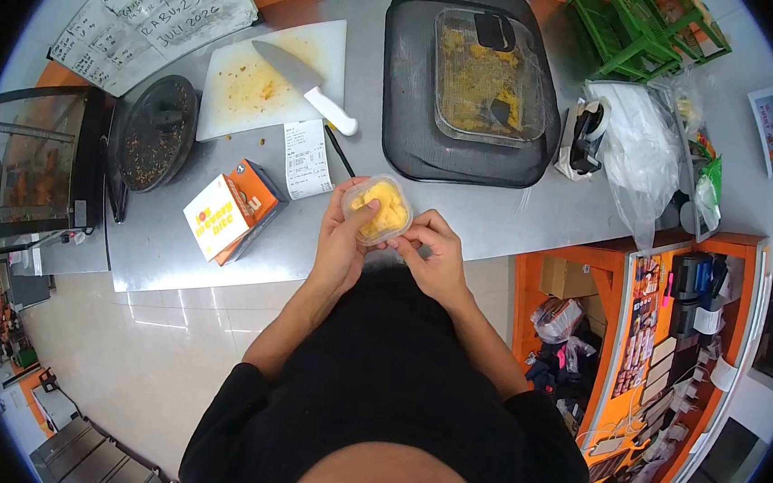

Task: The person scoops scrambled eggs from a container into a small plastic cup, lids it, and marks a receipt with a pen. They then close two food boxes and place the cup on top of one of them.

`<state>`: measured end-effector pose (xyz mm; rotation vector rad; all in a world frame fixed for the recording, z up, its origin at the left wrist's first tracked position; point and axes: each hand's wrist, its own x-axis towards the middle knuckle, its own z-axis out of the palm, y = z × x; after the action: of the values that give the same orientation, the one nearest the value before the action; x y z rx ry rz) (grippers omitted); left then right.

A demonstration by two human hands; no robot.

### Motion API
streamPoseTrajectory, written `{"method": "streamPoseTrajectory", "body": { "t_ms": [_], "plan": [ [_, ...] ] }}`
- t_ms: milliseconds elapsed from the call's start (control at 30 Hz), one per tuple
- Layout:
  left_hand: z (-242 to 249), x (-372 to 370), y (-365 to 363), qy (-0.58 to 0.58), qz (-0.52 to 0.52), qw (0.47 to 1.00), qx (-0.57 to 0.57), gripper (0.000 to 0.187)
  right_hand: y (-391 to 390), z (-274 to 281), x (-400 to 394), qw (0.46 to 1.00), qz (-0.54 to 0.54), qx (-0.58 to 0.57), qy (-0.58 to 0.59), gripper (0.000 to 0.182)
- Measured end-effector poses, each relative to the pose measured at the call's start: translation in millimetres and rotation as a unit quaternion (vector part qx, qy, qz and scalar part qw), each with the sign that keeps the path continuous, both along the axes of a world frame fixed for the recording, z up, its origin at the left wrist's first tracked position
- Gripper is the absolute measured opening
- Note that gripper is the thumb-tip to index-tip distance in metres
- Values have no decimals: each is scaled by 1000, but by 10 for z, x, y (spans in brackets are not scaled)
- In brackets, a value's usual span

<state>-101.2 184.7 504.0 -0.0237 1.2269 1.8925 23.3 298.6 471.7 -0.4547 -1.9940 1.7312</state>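
Note:
A small clear plastic tub [388, 231] with yellow food chunks [380, 206] in it is held in front of my body, close to the counter's front edge. My left hand [344, 229] wraps around its left side, the thumb lying over the top. At the tub's lower right corner, my right hand [431, 250] pinches the rim with thumb and fingers. Left of the hands stand an orange and white box [233, 211] and, behind it, a printed receipt [308, 158] with a black pen [340, 152] beside it.
A white cutting board [227, 75] bears a white-handled knife [312, 90]. Behind my hands, a black tray [403, 143] holds a large clear container [490, 77]. Plastic bags [635, 143] and a tape dispenser [587, 139] lie right; a round black pan [154, 132] sits left.

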Motion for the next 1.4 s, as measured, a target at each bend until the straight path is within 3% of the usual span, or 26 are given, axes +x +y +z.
{"method": "streamPoseTrajectory", "body": {
  "t_ms": [67,167,300,433,567,700,767,833,933,967,1000,1067,1100,1167,1267,1400],
  "plan": [
    [33,-22,-33,-25,-14,1000,-2,36,-3,-89,-14,989,-57,137,25,17],
    [124,-36,-69,-70,-41,997,-11,35,32,-169,-2,979,-58,189,47,27],
    [143,39,-83,-84,-59,994,-32,34,67,-168,-52,972,-49,218,68,31],
    [88,108,-161,-71,-54,996,-12,33,-41,-190,-53,986,-41,140,74,31],
    [113,58,-344,-75,-21,997,-21,33,-155,-241,-132,997,13,77,8,35],
    [68,-36,-765,-135,1,991,-7,35,-321,-373,-306,981,85,164,64,36],
    [183,-158,-1062,-158,69,985,27,37,-446,-413,-423,958,126,252,57,35],
    [346,-288,-1441,-78,141,987,22,39,-547,-363,-543,970,125,209,11,36],
    [456,-597,-2077,164,255,946,-120,39,-762,-374,-819,983,116,135,-35,45],
    [407,-711,-2290,233,289,912,-175,41,-847,-375,-912,988,109,103,-39,53],
    [345,-856,-2510,231,291,913,-169,41,-934,-293,-1053,987,110,109,-39,53],
    [116,-1139,-2864,208,269,915,-215,37,-1119,-137,-1388,973,136,188,5,72],
    [-203,-1290,-3029,202,276,917,-204,37,-1280,-139,-1591,970,141,200,2,72],
    [-823,-1480,-3076,204,187,943,-186,33,-1425,-309,-1811,969,152,170,-95,85],
    [-925,-1586,-2958,121,185,973,-70,33,-1683,-529,-1859,966,80,219,-108,91],
    [-867,-1876,-3017,149,144,975,-80,34,-2091,-478,-1879,956,9,258,-138,92]
  ]
}}
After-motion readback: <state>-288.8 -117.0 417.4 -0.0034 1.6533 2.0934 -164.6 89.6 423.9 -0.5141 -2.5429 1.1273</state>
